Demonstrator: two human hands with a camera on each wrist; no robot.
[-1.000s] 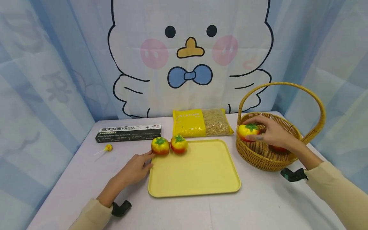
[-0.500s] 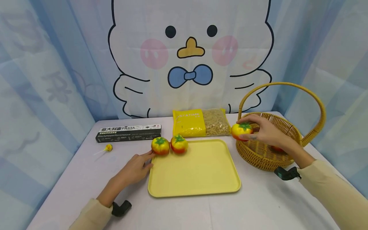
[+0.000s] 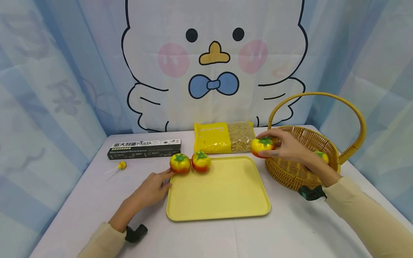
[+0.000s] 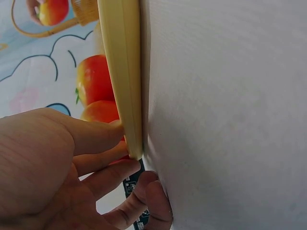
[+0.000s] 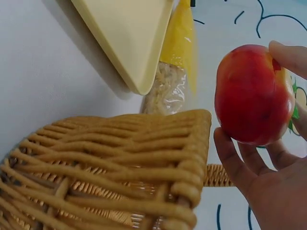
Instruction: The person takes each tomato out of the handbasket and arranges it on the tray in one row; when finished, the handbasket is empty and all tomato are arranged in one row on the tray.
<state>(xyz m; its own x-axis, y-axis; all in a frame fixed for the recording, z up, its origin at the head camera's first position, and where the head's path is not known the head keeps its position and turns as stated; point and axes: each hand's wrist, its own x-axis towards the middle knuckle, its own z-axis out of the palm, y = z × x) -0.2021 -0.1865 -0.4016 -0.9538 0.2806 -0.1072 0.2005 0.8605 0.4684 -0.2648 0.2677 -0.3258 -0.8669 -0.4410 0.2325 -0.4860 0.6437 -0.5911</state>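
Note:
My right hand (image 3: 288, 145) grips a yellow-and-red toy tomato (image 3: 260, 145) with a green star-shaped top, just above the left rim of the wicker basket (image 3: 287, 173). In the right wrist view, thumb and fingers (image 5: 232, 158) hold the tomato (image 5: 252, 93) by its sides, its red underside showing. My left hand (image 3: 153, 188) touches the left edge of the pale yellow tray (image 3: 219, 193) with thumb and fingers extended. Two more tomatoes, a left one (image 3: 180, 163) and a right one (image 3: 201, 162), sit at the tray's back left corner. Another tomato (image 3: 322, 156) lies in the basket, partly hidden by my right arm.
Behind the tray lies a yellow pasta bag (image 3: 213, 138). A dark pasta box (image 3: 145, 149) is at the back left, with a yellow lollipop (image 3: 122, 165) in front of it. The basket's tall handle (image 3: 358, 123) arches up at the right. A printed curtain (image 3: 213, 107) hangs behind.
My right hand has carried the tomato leftward from inside the basket to beyond its left rim. More of the tomato inside the basket now shows. My left hand stays at the tray edge.

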